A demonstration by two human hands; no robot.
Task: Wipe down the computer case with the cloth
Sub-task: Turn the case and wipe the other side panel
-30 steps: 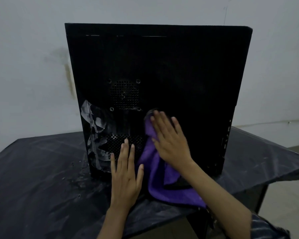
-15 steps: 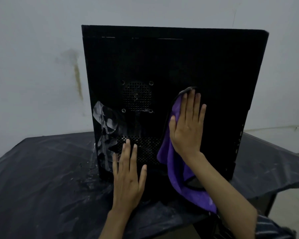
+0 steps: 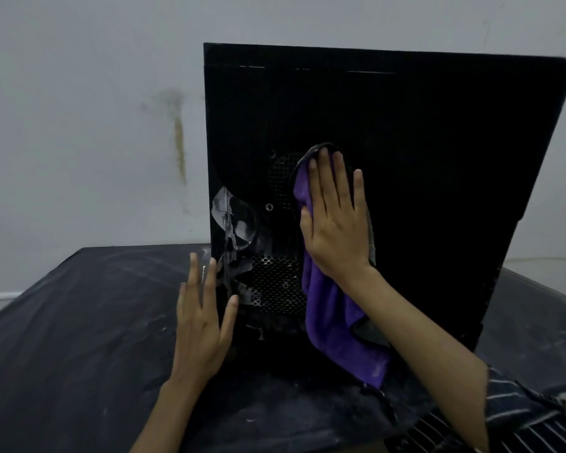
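Both flat hands: right hand [image 3: 335, 223] presses purple cloth [image 3: 334, 318] on computer case [image 3: 422, 178], hiding vent; left hand [image 3: 201, 318] grasps nothing.

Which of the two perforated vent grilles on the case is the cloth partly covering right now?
The upper vent grille: the purple cloth overlaps its right edge. The lower vent grille lies uncovered beside it.

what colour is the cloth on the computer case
Purple, with a dark edge; the cloth shows clearly in the head view.

Right hand [image 3: 335, 233] flat, pressing purple cloth [image 3: 337, 325] on black computer case [image 3: 422, 178]; left hand [image 3: 201, 325] flat at case's lower left.
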